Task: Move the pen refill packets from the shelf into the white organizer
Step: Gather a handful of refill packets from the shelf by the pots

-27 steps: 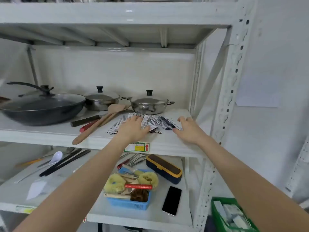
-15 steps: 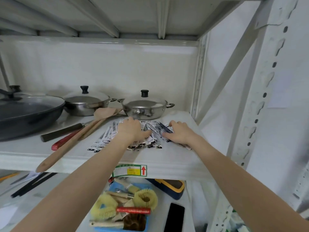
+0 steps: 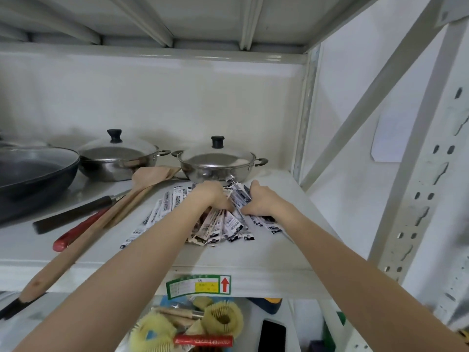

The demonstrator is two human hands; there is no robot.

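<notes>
Several pen refill packets (image 3: pixel 223 227), narrow and printed black on white, lie fanned out on the white shelf (image 3: pixel 253 257) in front of a steel pot. My left hand (image 3: pixel 210 195) presses down on the middle of the pile with its fingers curled into the packets. My right hand (image 3: pixel 261 201) closes around the packets at the pile's right side. More packets (image 3: pixel 154 217) trail off to the left, untouched. The white organizer is not in view.
Two lidded steel pots (image 3: pixel 218 163) (image 3: pixel 119 158) and a dark wok (image 3: pixel 33 171) stand behind and to the left. A wooden spatula (image 3: pixel 101 219), a knife and a red-handled tool lie left of the pile. A shelf upright (image 3: pixel 304 110) rises on the right. A blue basket of brushes (image 3: pixel 187 326) and a phone (image 3: pixel 272 335) sit below.
My view has come closer to the shelf. Both hands have drawn together, bunching the spread-out packets toward the middle, and my right hand has closed on the right-hand ones.
</notes>
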